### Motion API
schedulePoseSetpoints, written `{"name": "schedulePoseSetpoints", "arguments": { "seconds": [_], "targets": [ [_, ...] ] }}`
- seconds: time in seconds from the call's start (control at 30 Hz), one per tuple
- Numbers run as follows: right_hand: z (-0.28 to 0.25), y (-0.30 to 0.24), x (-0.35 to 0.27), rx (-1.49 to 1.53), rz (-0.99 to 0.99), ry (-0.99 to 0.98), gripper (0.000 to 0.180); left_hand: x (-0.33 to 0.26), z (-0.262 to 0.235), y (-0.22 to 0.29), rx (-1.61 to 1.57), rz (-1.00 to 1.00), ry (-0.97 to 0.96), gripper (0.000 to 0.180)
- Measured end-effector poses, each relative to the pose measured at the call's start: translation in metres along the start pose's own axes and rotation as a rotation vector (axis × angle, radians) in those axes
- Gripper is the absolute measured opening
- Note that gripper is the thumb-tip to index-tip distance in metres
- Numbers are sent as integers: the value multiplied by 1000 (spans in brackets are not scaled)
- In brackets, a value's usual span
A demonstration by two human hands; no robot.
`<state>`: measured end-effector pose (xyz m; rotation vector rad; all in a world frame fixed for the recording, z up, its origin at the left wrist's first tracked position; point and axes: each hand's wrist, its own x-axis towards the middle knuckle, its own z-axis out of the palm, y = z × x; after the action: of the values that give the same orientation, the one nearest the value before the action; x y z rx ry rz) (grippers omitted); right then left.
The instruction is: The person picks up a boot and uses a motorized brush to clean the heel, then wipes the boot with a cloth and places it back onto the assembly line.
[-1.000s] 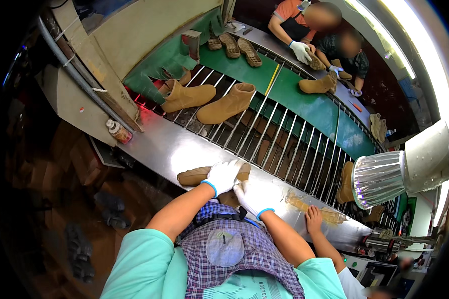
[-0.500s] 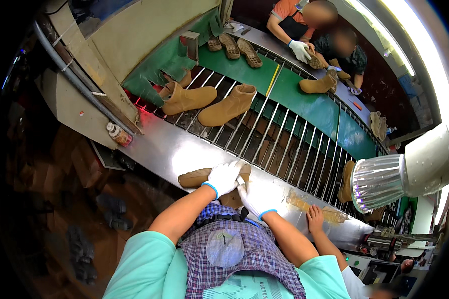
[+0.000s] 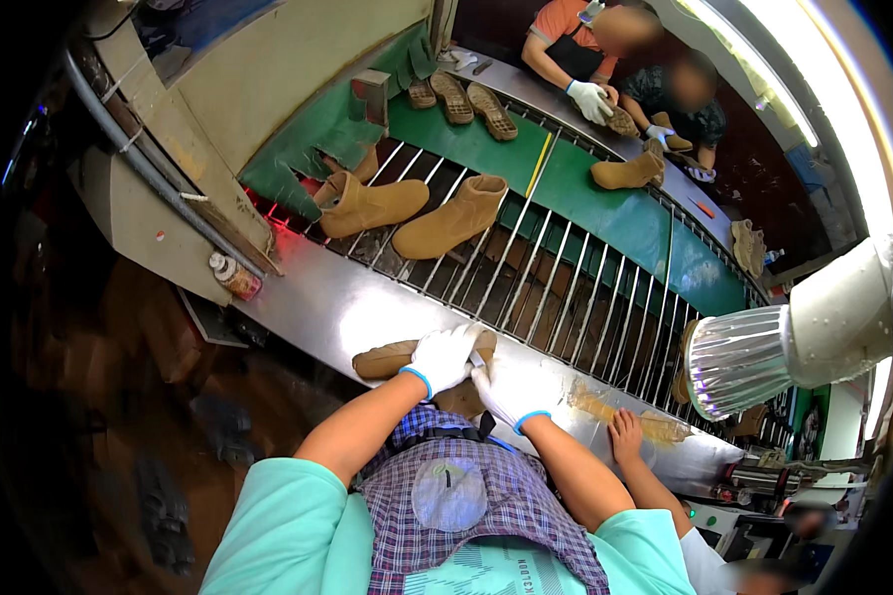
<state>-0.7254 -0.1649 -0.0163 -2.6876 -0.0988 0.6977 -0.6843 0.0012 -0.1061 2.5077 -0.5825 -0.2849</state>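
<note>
A tan boot lies sideways at the near edge of the metal ledge, its sole turned up toward me. My left hand, in a white glove with a blue cuff, is closed over the boot's middle and covers much of it. Close beside it, my gloved right hand has its fingers closed at the heel end. A small greyish piece shows at its fingertips, too small to name. Below the hands, the boot's tan upper shows against my apron.
Two tan boots stand on the wire rack beyond the ledge. Loose soles lie on the green belt. A lamp juts in at right. A bystander's bare hand rests on the ledge; two co-workers handle footwear across.
My hands and the boot keep almost the same place, with only slight shifts of the right fingers at the heel. The whole view has tilted a little.
</note>
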Motion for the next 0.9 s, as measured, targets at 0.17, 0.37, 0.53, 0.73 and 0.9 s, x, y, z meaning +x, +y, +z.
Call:
{"name": "schedulePoseSetpoints", "arguments": {
  "seconds": [0.17,0.37,0.53,0.73,0.9],
  "targets": [
    [22,33,-5,81,128,11,59,1,-8,6,-7,-14,-47,78],
    [29,17,10,34,37,92,58,0,-8,0,-43,-25,-64,75],
    [14,21,-8,-8,70,32,59,1,-11,-3,-25,-10,-53,81],
    [14,39,-1,69,141,1,56,-7,-16,-2,-6,47,-47,77],
    [36,51,7,709,384,-141,49,-2,-22,1,78,95,-132,63]
  ]
}}
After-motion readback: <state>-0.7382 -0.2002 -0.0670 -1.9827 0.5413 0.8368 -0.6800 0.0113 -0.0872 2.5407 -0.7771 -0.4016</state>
